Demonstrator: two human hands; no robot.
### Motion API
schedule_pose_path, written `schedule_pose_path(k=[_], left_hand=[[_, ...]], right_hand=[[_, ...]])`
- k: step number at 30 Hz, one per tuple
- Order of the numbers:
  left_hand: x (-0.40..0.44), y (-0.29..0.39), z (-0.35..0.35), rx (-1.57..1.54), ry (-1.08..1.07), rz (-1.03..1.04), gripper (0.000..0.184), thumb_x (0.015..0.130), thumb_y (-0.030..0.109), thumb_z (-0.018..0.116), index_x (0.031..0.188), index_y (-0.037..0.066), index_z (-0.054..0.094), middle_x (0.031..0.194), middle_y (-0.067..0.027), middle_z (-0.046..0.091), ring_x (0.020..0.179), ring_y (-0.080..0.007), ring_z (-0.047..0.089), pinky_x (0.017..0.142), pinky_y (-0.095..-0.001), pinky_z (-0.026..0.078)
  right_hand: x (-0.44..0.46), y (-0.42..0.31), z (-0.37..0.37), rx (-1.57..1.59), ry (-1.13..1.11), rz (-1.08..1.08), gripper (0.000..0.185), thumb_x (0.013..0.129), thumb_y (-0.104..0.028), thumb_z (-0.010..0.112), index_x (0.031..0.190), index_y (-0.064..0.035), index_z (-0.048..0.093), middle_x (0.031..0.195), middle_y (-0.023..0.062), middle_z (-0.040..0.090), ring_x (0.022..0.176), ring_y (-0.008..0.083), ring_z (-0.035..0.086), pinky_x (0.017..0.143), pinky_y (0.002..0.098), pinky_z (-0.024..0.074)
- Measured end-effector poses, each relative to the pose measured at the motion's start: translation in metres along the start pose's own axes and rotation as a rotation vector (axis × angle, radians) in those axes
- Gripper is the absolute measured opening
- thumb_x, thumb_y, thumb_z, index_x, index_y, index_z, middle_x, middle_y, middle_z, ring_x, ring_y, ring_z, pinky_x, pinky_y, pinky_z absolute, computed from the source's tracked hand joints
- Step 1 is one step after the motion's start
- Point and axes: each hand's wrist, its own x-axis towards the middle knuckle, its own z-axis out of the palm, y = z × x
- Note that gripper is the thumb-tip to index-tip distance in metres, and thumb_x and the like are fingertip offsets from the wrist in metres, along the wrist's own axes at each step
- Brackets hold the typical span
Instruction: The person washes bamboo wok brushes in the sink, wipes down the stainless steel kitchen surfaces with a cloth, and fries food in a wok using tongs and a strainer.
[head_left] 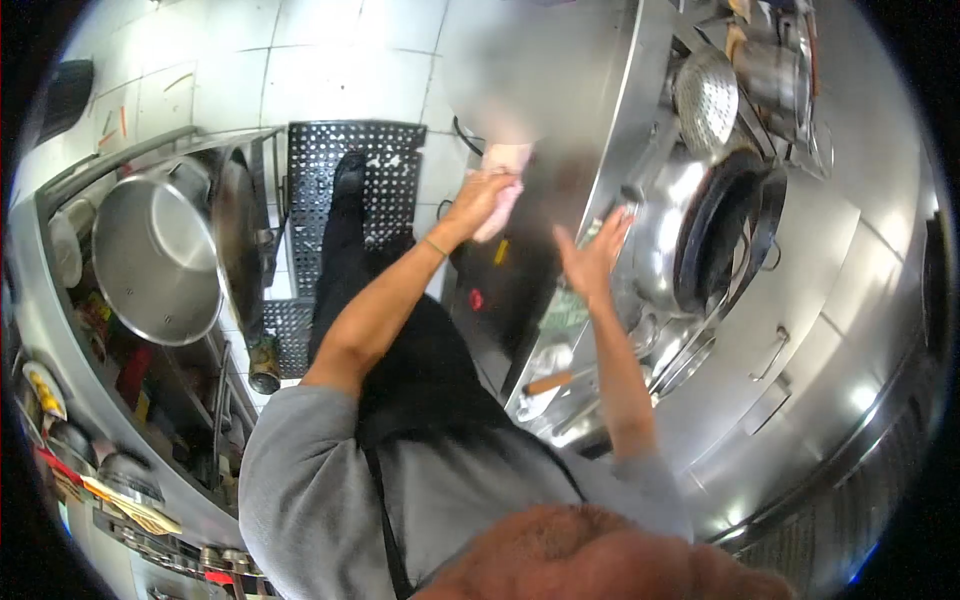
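My left hand point(487, 195) is closed round a pale pink cloth point(499, 213), which hangs beside the dark front of the steel counter. A blurred smear hides the cloth's upper end. My right hand point(592, 252) has its fingers spread over the counter's edge, close to the utensils, and nothing shows in it. Near its forearm lie a wooden-handled tool point(548, 383) and a crumpled white item point(550, 358). Beyond the fingers stands a large steel pot point(655, 235).
A perforated ladle point(707, 98) and more pans sit at the upper right. On the left, a large empty pot point(160, 255) rests on a rack with metal rails. A black perforated mat point(390, 180) covers part of the white tiled floor.
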Motion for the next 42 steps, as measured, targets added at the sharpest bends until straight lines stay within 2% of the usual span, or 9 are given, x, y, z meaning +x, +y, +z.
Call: schedule_pose_path(k=[4,8,16,18,21,27,28,30,42], left_hand=[[0.073,0.030,0.066,-0.161,-0.004,0.141,0.058,0.093,0.033,0.060,0.136,0.000,0.042,0.127,-0.0220,0.056,0.109,-0.0270,0.057,0.101,-0.0393,0.040],[0.134,-0.033,0.121,0.036,0.054,0.257,0.072,0.095,0.029,0.056,0.151,0.004,0.019,0.156,-0.0304,0.010,0.145,-0.0457,0.007,0.118,-0.0492,0.015],[0.190,0.017,0.063,-0.063,0.001,-0.116,0.059,0.094,0.016,0.053,0.144,-0.006,0.031,0.137,-0.0311,0.046,0.126,-0.0385,0.048,0.105,-0.0403,0.039],[0.272,-0.096,0.051,0.361,0.356,0.234,0.039,0.094,0.024,0.055,0.120,-0.005,0.056,0.110,-0.0283,0.064,0.101,-0.0401,0.063,0.084,-0.0448,0.050],[0.331,-0.081,0.004,0.234,0.413,-0.190,0.039,0.091,0.027,0.059,0.112,-0.006,0.061,0.103,-0.0257,0.067,0.098,-0.0378,0.065,0.082,-0.0446,0.051],[0.210,-0.005,0.046,0.369,0.112,0.003,0.046,0.086,0.007,0.050,0.131,-0.005,0.047,0.118,-0.0310,0.057,0.107,-0.0425,0.057,0.091,-0.0466,0.047],[0.183,-0.016,0.077,0.236,0.346,0.528,0.048,0.083,0.003,0.050,0.130,-0.002,0.050,0.127,-0.0280,0.050,0.117,-0.0450,0.049,0.102,-0.0485,0.038],[0.124,0.017,0.095,0.348,0.215,0.562,0.039,0.082,0.005,0.051,0.121,0.001,0.056,0.125,-0.0226,0.051,0.121,-0.0452,0.045,0.110,-0.0489,0.028],[0.371,-0.115,-0.022,0.234,0.402,-0.221,0.043,0.090,0.020,0.053,0.122,-0.009,0.054,0.117,-0.0281,0.061,0.114,-0.0403,0.057,0.100,-0.0446,0.043]], right_hand=[[0.010,-0.004,0.001,-0.037,-0.089,0.095,0.119,0.080,-0.052,0.072,0.147,0.0122,-0.002,0.151,0.0386,0.006,0.143,0.0499,0.007,0.116,0.0530,0.0097],[0.014,-0.018,-0.005,0.042,-0.146,0.126,0.113,0.082,-0.040,0.073,0.146,0.0136,-0.003,0.152,0.0369,0.003,0.144,0.0473,0.004,0.117,0.0518,0.0048],[0.013,-0.003,-0.004,0.013,-0.172,0.081,0.115,0.080,-0.037,0.077,0.147,0.0113,-0.003,0.151,0.0389,-0.003,0.143,0.0511,0.003,0.117,0.0519,0.0064],[0.014,-0.005,-0.004,0.027,-0.183,0.106,0.116,0.080,-0.037,0.077,0.147,0.0114,-0.003,0.151,0.0392,-0.003,0.142,0.0515,0.003,0.117,0.0519,0.0070],[0.014,-0.003,-0.001,0.013,-0.163,0.075,0.116,0.079,-0.039,0.078,0.147,0.0111,-0.003,0.151,0.0391,-0.003,0.142,0.0510,0.003,0.117,0.0515,0.0082],[0.014,-0.009,-0.004,0.012,-0.155,0.087,0.115,0.081,-0.039,0.076,0.148,0.0092,-0.004,0.151,0.0387,0.000,0.142,0.0505,0.007,0.116,0.0536,0.0088],[0.016,-0.010,-0.004,0.012,-0.156,0.094,0.114,0.081,-0.039,0.076,0.148,0.0090,-0.004,0.150,0.0385,0.001,0.141,0.0504,0.008,0.116,0.0542,0.0088],[0.013,-0.008,-0.004,0.008,-0.187,0.103,0.113,0.080,-0.025,0.076,0.148,0.0083,-0.008,0.153,0.0329,-0.003,0.144,0.0443,0.003,0.118,0.0494,0.0062],[0.005,0.000,0.006,0.171,-0.165,0.258,0.114,0.082,-0.023,0.076,0.148,0.0068,-0.012,0.152,0.0294,-0.006,0.144,0.0400,0.000,0.118,0.0476,0.0038]])
